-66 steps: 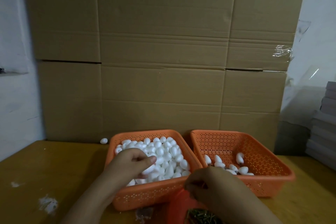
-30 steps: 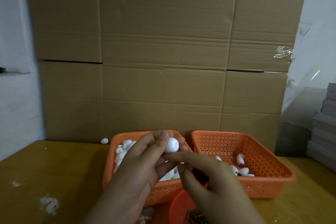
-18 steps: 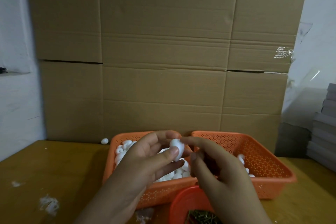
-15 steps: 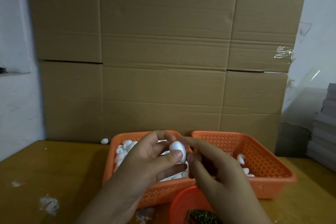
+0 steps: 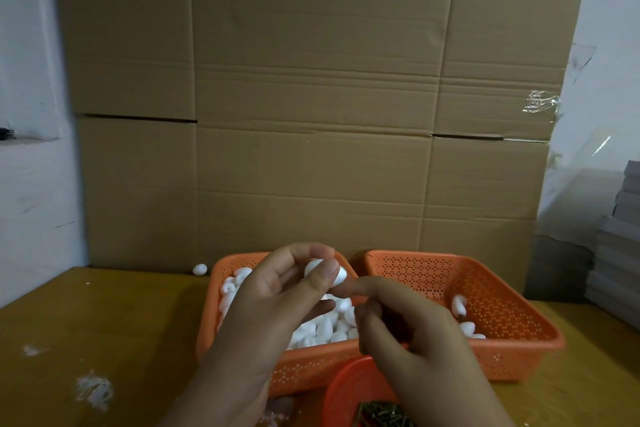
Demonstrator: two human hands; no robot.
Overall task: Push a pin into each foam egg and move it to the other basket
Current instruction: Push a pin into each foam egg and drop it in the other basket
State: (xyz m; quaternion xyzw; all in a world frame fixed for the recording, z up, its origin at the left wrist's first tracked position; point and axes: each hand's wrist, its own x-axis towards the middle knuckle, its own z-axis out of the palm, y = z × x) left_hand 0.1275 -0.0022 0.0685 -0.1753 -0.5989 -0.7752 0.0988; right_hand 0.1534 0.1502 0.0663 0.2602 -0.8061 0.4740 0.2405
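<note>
My fingers (image 5: 320,279) on the left hand (image 5: 277,302) pinch a white foam egg (image 5: 323,270) between thumb and curled fingertips, held up above the far rim of the left basket (image 5: 242,354) in the lower middle of the frame. My right hand (image 5: 408,333) sits just right of it, forefinger stretched out so its tip touches the egg's lower right side, the other fingers curled in; I cannot tell whether a pin is between them. The left basket is heaped with white eggs (image 5: 329,326). The right basket (image 5: 512,354), touching it, holds a few eggs (image 5: 459,305) near its left side. At the bottom edge a small red dish (image 5: 349,392) holds dark pins (image 5: 381,416). One stray egg (image 5: 200,269) lies on the desk (image 5: 104,322) against the cardboard (image 5: 311,97) behind.
</note>
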